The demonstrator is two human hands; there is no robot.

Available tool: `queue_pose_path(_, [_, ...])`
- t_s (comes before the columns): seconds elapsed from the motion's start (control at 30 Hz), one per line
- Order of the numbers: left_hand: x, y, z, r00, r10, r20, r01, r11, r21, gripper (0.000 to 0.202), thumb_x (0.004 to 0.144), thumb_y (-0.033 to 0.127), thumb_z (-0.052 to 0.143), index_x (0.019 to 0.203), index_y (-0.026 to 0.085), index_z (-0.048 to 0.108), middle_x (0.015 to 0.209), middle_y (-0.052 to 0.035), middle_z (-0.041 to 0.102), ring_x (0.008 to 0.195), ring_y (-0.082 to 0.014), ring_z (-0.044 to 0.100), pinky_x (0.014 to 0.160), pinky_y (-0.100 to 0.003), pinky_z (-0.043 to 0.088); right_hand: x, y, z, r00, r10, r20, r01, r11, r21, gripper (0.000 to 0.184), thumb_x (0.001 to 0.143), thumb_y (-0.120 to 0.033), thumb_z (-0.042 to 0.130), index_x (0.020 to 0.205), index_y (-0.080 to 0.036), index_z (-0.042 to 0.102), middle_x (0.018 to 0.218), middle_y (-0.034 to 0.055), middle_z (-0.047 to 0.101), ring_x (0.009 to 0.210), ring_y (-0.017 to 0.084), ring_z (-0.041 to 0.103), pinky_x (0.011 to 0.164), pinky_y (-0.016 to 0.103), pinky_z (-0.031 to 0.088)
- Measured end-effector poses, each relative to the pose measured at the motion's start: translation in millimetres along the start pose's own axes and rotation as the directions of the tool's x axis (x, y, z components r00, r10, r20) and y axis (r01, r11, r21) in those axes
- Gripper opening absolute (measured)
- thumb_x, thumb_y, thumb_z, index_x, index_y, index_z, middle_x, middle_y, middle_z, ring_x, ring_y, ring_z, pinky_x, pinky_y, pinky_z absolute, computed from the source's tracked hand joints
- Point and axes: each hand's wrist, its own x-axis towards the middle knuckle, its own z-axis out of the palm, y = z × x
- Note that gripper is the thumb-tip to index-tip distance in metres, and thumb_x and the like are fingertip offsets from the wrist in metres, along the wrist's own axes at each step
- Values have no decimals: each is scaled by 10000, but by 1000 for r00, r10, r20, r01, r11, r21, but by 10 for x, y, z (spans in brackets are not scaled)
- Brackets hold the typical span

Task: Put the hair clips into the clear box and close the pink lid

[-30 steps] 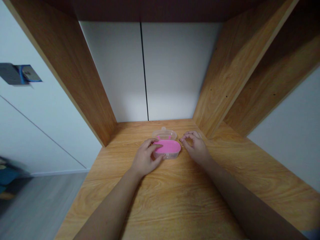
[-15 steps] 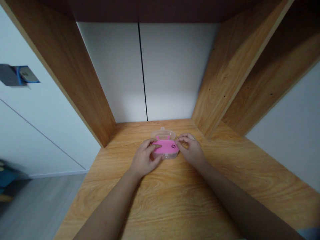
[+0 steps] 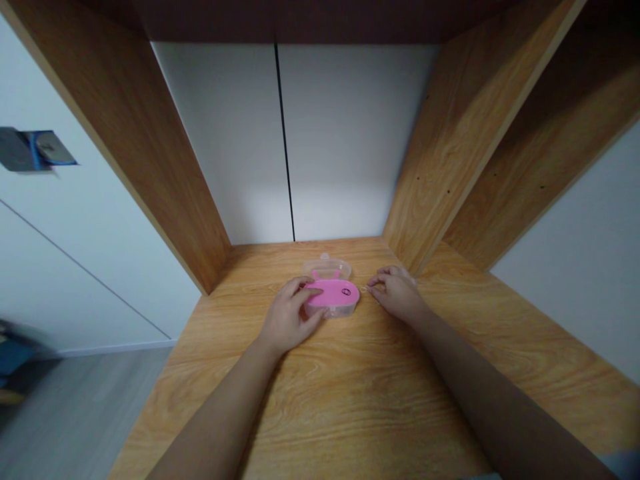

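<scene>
A small oval plastic case [image 3: 333, 311] with a clear body stands on the wooden surface. Its clear lid [image 3: 327, 268] is tipped back behind it, and a pink oval panel [image 3: 330, 293] covers the top. Near the panel's right end is a dark ring-shaped mark or loop [image 3: 346, 292]; I cannot tell which. My left hand [image 3: 287, 313] grips the case's left end, fingers over the panel and thumb along the front. Just right of the case, my right hand [image 3: 397, 293] pinches a tiny pale loop [image 3: 364, 289]. Behind that hand a clear piece [image 3: 409, 276] partly shows.
The wooden surface [image 3: 320, 400] runs between a left upright panel [image 3: 150, 153] and a right one [image 3: 450, 147], with a white back wall [image 3: 340, 133] behind. On the far left, an opened wall box [image 3: 50, 148] with blue wires shows above a grey floor [image 3: 110, 393].
My right hand has drawn away from the case's right end, moving right, with a tiny pale loop at its fingertips. The left hand stays on the case.
</scene>
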Motion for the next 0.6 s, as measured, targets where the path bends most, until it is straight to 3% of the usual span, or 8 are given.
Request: queue_pose_path(0.6, [-10,-13,3,1000,0,6,0,1000,-5,334,847,320,696,1164,217,665,1285,-134,578,1217,-285,571,1040,-478,499,3,-17,42,999,23,44,-23,1000,12,164,890,-323,626,909,-236,764,1134,97,650,1140,269,524,1007,399,373])
